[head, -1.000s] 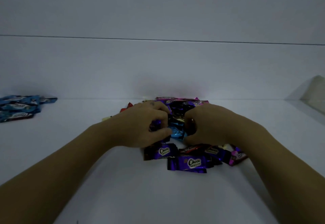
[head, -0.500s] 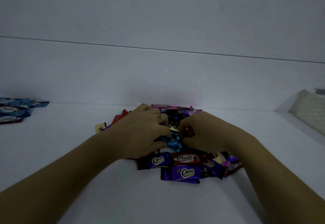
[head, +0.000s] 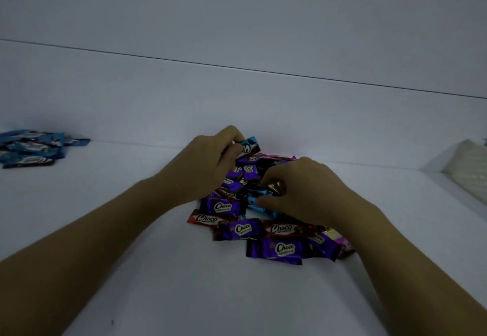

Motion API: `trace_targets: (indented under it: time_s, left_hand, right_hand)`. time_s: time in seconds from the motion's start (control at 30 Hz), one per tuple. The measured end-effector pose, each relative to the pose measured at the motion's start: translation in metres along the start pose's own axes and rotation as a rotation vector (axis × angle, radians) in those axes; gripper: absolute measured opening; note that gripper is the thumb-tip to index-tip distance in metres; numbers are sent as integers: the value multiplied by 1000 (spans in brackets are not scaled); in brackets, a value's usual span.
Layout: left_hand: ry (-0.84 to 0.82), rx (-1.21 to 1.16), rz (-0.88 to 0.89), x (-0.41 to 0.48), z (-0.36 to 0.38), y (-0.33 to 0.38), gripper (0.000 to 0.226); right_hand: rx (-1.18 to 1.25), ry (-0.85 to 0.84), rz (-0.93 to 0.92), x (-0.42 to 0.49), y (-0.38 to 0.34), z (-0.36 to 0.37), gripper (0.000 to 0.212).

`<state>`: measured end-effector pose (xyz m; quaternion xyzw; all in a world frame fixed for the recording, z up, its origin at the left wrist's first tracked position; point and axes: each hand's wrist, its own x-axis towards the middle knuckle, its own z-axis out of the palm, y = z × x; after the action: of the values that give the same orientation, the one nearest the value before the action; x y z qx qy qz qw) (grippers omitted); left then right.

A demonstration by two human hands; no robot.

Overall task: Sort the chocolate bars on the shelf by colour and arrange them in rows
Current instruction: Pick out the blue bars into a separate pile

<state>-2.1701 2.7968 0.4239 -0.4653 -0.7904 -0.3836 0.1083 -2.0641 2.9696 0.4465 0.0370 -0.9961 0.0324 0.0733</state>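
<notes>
The light is dim, and much of the pile [head: 263, 203] is covered by the two hands. The left hand [head: 210, 161] has fingers and thumb curled round a blue bar [head: 249, 145], held just above the pile's far side; the hand hides the bar's near end. The right hand [head: 303, 190] lies on the pile with fingers bent down into it. Its thumb touches a second blue bar [head: 261, 207] and its fingertips are at a dark, gold-edged wrapper [head: 274, 186], but I cannot tell whether it grips either one.

At the pile's near edge, the bars that read clearly are three purple, [head: 221, 206], [head: 241, 229] and [head: 279, 248], and two red, [head: 205, 218] and [head: 287, 229]. Smaller purple ones [head: 250, 171] are crowded between the hands, too overlapped to count. Pink wrappers show at the far edge [head: 276, 156] and beside the right wrist [head: 342, 246], both partly hidden.

Well apart at the far left of the shelf [head: 131, 243] lies a blue stack [head: 29, 148], cut off by the frame's edge; its bars overlap, so no sure count. At the right edge sits a pale object [head: 466, 169], also cut off and too vague to name.
</notes>
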Motion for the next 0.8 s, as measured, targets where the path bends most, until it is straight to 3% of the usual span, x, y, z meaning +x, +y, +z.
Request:
trace_targets:
  time_s: [0.2,0.37,0.53,0.63,0.8]
  left_hand:
    - [-78,-47,-123,1,2,-8,6]
    - [-124,-90,-209,0,8,-4,9]
    - [-97,-99,-211,-3,10,-2,18]
    - [-44,-133,-166,-3,12,2,14]
    - [49,-304,-250,5,4,13,18]
  right_hand:
    - [-193,9,-69,6,-5,3,32]
    - [-272,-72,-41,5,-3,11,47]
    - [-253,-20,-77,3,-1,10,31]
    - [-148,70,-50,-4,10,-3,28]
    - [324,212,2,-5,23,-18,30]
